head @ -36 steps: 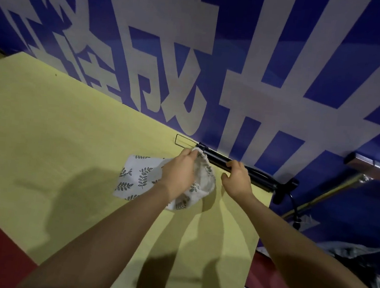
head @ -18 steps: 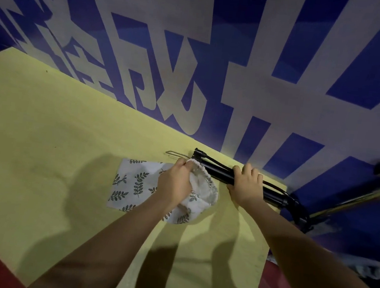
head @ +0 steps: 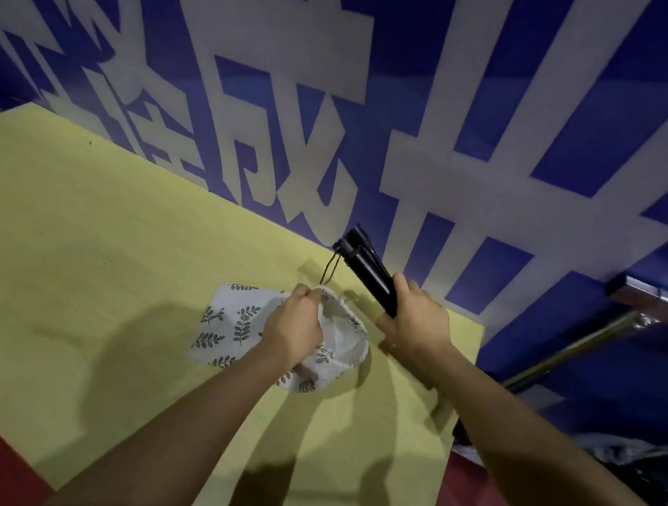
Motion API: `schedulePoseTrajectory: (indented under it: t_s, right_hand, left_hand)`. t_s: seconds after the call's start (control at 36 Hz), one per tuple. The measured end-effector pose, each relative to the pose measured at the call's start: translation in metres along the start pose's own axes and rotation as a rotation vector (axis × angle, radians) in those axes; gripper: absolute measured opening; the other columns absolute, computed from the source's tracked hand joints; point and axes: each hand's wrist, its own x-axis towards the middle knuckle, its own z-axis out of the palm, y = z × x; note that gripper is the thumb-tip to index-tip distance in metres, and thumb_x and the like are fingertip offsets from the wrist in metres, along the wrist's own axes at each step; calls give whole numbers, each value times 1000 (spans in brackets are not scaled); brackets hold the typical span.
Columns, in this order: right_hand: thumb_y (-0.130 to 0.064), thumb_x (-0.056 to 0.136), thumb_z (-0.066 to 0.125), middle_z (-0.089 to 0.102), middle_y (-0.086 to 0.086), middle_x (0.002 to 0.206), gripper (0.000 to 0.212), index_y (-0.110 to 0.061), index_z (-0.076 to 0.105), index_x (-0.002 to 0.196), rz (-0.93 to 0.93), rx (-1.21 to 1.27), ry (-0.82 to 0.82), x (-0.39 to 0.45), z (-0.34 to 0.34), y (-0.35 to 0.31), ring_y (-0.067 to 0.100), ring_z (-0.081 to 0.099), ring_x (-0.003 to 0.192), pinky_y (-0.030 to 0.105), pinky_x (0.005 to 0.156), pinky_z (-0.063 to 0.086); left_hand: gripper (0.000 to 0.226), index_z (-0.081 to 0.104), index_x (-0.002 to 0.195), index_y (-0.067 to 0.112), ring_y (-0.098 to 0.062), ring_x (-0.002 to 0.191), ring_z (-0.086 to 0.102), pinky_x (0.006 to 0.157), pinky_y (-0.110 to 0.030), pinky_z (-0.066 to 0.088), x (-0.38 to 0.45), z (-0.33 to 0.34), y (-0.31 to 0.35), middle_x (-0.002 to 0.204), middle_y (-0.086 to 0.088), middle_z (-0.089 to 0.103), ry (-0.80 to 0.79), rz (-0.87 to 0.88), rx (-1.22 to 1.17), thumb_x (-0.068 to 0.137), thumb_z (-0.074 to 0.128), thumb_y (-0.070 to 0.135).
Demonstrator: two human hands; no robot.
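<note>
The left hand [head: 295, 331] pinches the gathered rim of the bag [head: 234, 320], fingers curled round the cloth so that the mouth stands open toward the right. The right hand [head: 415, 323] is closed round the pump [head: 367, 270], gripping it near its lower end. The pump is tilted, its far end raised and pointing up and away toward the wall [head: 484, 103]; its near end is hidden behind the hand. A thin cord [head: 330, 269] hangs in a loop from the raised end (it may be a wire foot; too fine to tell).

The bag lies on the desk [head: 98, 248], white with a leaf print, flat on its left side and puffed up at the mouth. The pump is just beside that mouth and does not touch it; none of it is inside.

The work looks like bagging the pump, and I judge it at about the midpoint: the mouth is held open and the pump is in hand, off the desk. What is left is to bring one end to the opening, slide it in, and draw the rim shut. The pump looks longer than the bag, so it may not go in fully.

A metal rail [head: 577, 352] runs past the desk's right edge.
</note>
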Motion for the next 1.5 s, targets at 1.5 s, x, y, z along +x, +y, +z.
schedulePoseTrajectory:
  t_s: [1.5]
  right_hand:
    - [-17,78,65,67,0,84,16,-15,62,94,-683,-754,186,-118,-120,-78,22,57,85,35,78,39]
  left_hand:
    - [36,53,112,15,-24,109,40,91,-34,30,-106,-46,24,114,-2,54,188,377,311,87,55,40]
